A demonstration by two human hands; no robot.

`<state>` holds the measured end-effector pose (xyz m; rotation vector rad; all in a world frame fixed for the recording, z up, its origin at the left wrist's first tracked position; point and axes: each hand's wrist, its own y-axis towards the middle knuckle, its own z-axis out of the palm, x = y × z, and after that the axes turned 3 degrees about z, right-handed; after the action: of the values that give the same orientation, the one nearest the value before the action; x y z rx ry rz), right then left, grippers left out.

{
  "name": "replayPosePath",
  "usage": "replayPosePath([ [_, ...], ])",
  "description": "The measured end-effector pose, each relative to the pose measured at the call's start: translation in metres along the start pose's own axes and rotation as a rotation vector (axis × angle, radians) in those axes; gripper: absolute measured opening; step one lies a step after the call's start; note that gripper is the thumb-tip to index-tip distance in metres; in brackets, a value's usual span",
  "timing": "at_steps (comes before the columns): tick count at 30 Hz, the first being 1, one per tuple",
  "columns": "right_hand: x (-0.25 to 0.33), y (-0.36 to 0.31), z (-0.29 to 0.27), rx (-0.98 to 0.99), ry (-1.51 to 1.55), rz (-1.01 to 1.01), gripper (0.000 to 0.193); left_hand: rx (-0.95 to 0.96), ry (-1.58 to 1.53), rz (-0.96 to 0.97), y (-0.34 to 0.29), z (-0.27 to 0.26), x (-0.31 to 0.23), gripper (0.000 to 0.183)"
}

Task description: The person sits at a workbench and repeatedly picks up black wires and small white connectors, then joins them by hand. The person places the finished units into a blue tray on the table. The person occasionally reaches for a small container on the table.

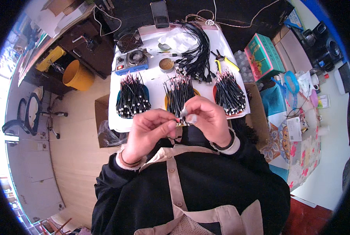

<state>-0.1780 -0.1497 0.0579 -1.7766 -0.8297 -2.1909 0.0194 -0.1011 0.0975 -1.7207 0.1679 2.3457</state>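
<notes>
At the table's near edge, my left hand [151,131] pinches a thin wire [178,120] between thumb and forefinger; a red bit shows at its tip. Against it, my right hand [211,119] closes thumb and forefinger, with pale covers on the fingertips. The exact join between the hands is too small to make out. Just behind them lies a bundle of short black cables [179,92] in a yellow tray. Similar cable bundles fill a blue-green tray on the left [132,98] and a red tray on the right [229,94].
Farther back on the white table are a blue soldering heater [132,64], a round tin [166,65], a coil of long black cables [200,55] and yellow-handled pliers [224,60]. A phone [159,13] stands upright behind. Cardboard boxes [102,121] flank the table; an orange bin [78,75] stands left.
</notes>
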Motion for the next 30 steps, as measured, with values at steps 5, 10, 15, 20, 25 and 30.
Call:
replayPosePath([
  [5, -0.017, 0.008, -0.032, -0.181, 0.142, 0.169, 0.021, -0.194, 0.443, 0.162, 0.046, -0.015, -0.035, 0.011],
  [10, -0.038, 0.011, -0.044, -0.081, 0.078, 0.340, 0.016, -0.257, 0.930, 0.230, 0.154, -0.053, 0.000, 0.014],
  [15, -0.044, 0.010, -0.046, -0.012, 0.027, 0.400, 0.015, -0.259, 1.359, 0.271, 0.216, -0.092, 0.064, 0.013],
  [20, -0.040, 0.014, -0.056, 0.027, -0.030, 0.453, 0.015, -0.263, 1.485, 0.237, 0.236, -0.109, 0.093, 0.012],
  [25, -0.042, 0.019, -0.060, 0.038, -0.032, 0.402, 0.014, -0.240, 1.559, 0.264, 0.243, -0.113, 0.097, 0.010],
  [30, -0.048, 0.020, -0.062, 0.048, -0.012, 0.393, 0.014, -0.199, 1.600, 0.263, 0.247, -0.113, 0.102, 0.008],
])
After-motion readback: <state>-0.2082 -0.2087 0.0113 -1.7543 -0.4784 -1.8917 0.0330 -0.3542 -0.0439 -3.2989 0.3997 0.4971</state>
